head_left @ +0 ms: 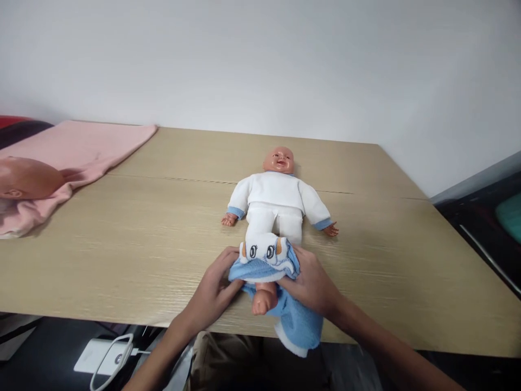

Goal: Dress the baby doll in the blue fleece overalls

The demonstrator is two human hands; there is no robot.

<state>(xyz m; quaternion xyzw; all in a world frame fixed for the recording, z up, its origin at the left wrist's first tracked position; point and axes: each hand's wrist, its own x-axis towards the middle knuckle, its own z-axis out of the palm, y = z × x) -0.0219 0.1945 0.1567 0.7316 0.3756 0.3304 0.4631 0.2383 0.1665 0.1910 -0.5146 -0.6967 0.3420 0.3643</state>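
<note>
A baby doll [275, 190] in a white top and white pants lies on its back, its head toward the wall. Around its lower legs is a blue and white doll garment [264, 270] with embroidered eyes on it. One bare doll foot pokes out below the cloth, and a blue leg of the garment hangs over the table's front edge. My left hand [217, 288] grips the garment's left edge between thumb and fingers. On the opposite edge, my right hand [311, 279] is closed on the same cloth, some fingertips hidden in the folds.
The wooden table [163, 260] stands against a white wall. At the left, another doll's head [30, 178] rests on a pink blanket [93, 144]. Below the front edge, a white power bank [100, 357] with a cable lies on a dark surface. A dark object [484, 217] stands at the right edge.
</note>
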